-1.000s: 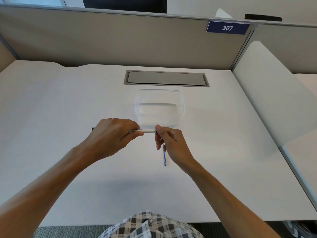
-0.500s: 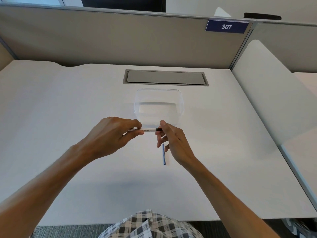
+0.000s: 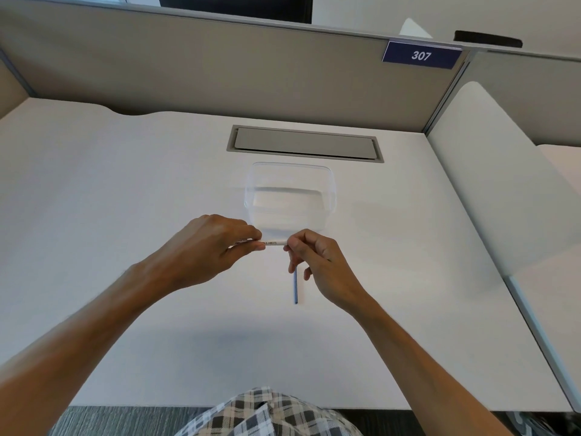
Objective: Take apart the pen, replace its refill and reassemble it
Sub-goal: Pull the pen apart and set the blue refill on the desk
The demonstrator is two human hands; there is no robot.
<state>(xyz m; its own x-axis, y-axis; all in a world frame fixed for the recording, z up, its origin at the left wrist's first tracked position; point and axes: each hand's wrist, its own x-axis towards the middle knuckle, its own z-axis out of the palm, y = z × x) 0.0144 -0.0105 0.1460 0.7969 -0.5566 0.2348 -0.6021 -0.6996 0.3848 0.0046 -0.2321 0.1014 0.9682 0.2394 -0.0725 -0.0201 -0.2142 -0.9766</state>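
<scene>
A white pen barrel (image 3: pixel 274 242) with small black print lies level between my two hands, just above the desk. My left hand (image 3: pixel 207 250) is closed round its left part, which is hidden in the fingers. My right hand (image 3: pixel 317 262) pinches the barrel's right end with thumb and forefinger; that tip is covered. A thin blue refill (image 3: pixel 296 287) lies on the desk right under my right hand, pointing toward me, its far end hidden by the fingers.
A clear plastic box (image 3: pixel 290 196) stands on the white desk (image 3: pixel 94 215) just beyond the hands. Behind it is a grey cable hatch (image 3: pixel 305 144). Beige partitions (image 3: pixel 220 67) close the back, and a white divider (image 3: pixel 503 199) closes the right.
My right hand's fingertips drew off the barrel's right end, showing a dark tip, then closed back over it. My left hand and the blue refill stayed put.
</scene>
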